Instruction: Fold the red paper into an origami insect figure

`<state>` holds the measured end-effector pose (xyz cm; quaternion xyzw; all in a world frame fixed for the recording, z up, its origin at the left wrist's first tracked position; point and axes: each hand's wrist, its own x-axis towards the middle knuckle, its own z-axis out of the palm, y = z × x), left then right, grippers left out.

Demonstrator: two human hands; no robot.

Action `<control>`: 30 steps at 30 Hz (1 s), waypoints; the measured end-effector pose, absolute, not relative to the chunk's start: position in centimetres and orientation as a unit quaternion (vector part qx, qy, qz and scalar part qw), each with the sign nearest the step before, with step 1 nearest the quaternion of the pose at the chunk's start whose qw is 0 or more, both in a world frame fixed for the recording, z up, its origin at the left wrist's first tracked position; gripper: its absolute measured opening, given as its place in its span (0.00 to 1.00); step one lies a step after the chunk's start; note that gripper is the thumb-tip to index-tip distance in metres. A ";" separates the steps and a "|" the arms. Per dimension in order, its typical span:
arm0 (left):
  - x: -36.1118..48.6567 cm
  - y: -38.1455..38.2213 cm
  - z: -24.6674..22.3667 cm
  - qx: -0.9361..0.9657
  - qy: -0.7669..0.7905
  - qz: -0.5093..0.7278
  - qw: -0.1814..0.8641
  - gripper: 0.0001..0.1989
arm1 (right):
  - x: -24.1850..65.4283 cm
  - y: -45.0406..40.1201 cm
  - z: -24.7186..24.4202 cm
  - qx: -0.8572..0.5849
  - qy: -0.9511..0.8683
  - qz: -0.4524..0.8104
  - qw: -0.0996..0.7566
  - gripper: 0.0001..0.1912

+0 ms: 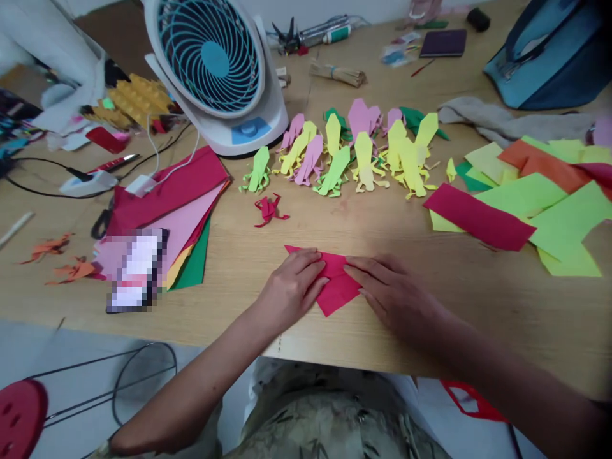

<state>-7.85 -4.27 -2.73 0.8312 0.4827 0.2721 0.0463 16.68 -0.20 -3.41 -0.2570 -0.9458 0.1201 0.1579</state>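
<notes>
"What are we seeing, starting from the left?"

"We are seeing two orange paper figures (pixel 74 271) lying on the counter (pixel 234 258), then a phone (pixel 136 271) lying partly over a stack of coloured paper (pixel 191 178). Next, yellow, green and pink paper figures (pixel 363 156) are standing in a cluster, with a small red paper figure (pixel 269 208) sitting in front."

"And closer to us?"

"Our left hand (pixel 296 284) is resting on the left part of the red paper (pixel 335 293), fingers bent and not clenched. The paper is lying flat between our hands, near the counter's front edge, with one corner pointing towards us."

"What is our right hand (pixel 394 287) doing?"

"Its fingertips are pressing on the paper's right side. We cannot tell whether either hand is pinching an edge or only pushing down."

"How are we judging the paper?"

"We are expecting it to be light, thin and fairly crisp, easily sliding and easily creased or torn. We are favouring flat fingertips near the fold and the outer edges, without squeezing the points."

"And farthest right?"

"Loose coloured sheets (pixel 521 197) are lying in an overlapping pile."
</notes>
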 end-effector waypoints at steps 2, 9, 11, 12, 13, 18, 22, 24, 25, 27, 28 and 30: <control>-7.9 -4.4 -2.7 0.835 0.478 0.268 0.046 0.12 | 16.8 -0.2 -3.5 -0.254 -0.947 0.118 0.156 0.24; -7.4 -5.1 -2.4 0.835 0.502 0.221 0.026 0.12 | 16.8 -0.3 -3.5 -0.264 -0.941 0.134 0.163 0.26; -7.1 -5.4 -2.2 0.839 0.508 0.193 0.001 0.13 | 16.8 -0.4 -3.5 -0.270 -0.939 0.138 0.165 0.25; -7.1 -5.5 -2.1 0.842 0.508 0.180 -0.010 0.13 | 16.8 -0.4 -3.5 -0.272 -0.938 0.138 0.165 0.25; -7.0 -5.6 -2.1 0.845 0.507 0.170 -0.019 0.13 | 16.8 -0.4 -3.5 -0.273 -0.938 0.138 0.164 0.25; -7.1 -5.8 -2.1 0.851 0.501 0.153 -0.036 0.14 | 16.8 -0.4 -3.4 -0.270 -0.940 0.130 0.163 0.24; -7.2 -5.9 -2.4 0.853 0.498 0.154 -0.040 0.15 | 16.8 -0.4 -3.5 -0.265 -0.941 0.124 0.170 0.23; -7.3 -5.9 -2.6 0.855 0.493 0.155 -0.040 0.16 | 16.8 -0.4 -3.5 -0.265 -0.941 0.125 0.171 0.23; -7.3 -5.9 -2.6 0.856 0.492 0.154 -0.040 0.16 | 16.8 -0.4 -3.6 -0.267 -0.940 0.126 0.171 0.24; -7.3 -5.9 -2.7 0.857 0.489 0.153 -0.042 0.16 | 16.8 -0.4 -3.5 -0.271 -0.939 0.126 0.171 0.24; -7.3 -5.9 -2.7 0.857 0.489 0.153 -0.044 0.17 | 16.7 -0.4 -3.5 -0.271 -0.939 0.125 0.170 0.24; -7.3 -5.9 -2.7 0.856 0.491 0.155 -0.046 0.16 | 16.7 -0.4 -3.5 -0.267 -0.941 0.121 0.171 0.24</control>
